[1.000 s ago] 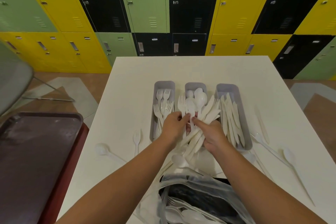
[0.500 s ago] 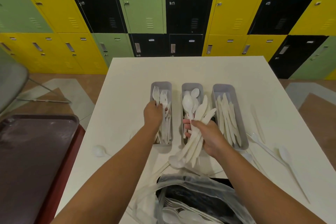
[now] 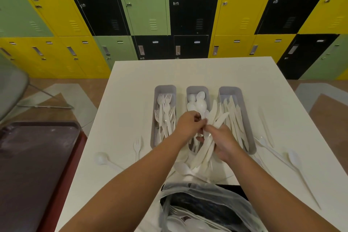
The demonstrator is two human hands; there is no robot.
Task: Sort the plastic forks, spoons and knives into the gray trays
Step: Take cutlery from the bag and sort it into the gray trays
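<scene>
Our right hand (image 3: 225, 144) is clamped round a mixed bundle of cutlery (image 3: 211, 137) held over the middle tray (image 3: 197, 90), and our left hand (image 3: 189, 124) pinches one piece at the top of that bundle; which kind it is we cannot tell under the fingers. The likeliest slip, as we judge it, is that pulling one piece drags its neighbours loose, so knives fall among the spoons (image 3: 197, 101) just below. The bundle fans toward one o'clock, over the wall of the right tray (image 3: 230, 90), so a stray piece could also land there unsorted. The pieces are thin and slick, and a loose pinch may simply drop one.

The left tray (image 3: 165, 88), at eleven o'clock from our hands, holds forks (image 3: 164, 111); the right tray at one o'clock holds knives (image 3: 234, 118). Loose on the table (image 3: 131, 100) lie a fork (image 3: 137, 146) and a spoon (image 3: 102, 158) at nine o'clock, and more spoons (image 3: 294, 158) at three o'clock. At six o'clock a plastic bag (image 3: 207, 205) holds more cutlery and crowds our forearms. A dark tray (image 3: 33, 165) lies off the table at eight o'clock.
</scene>
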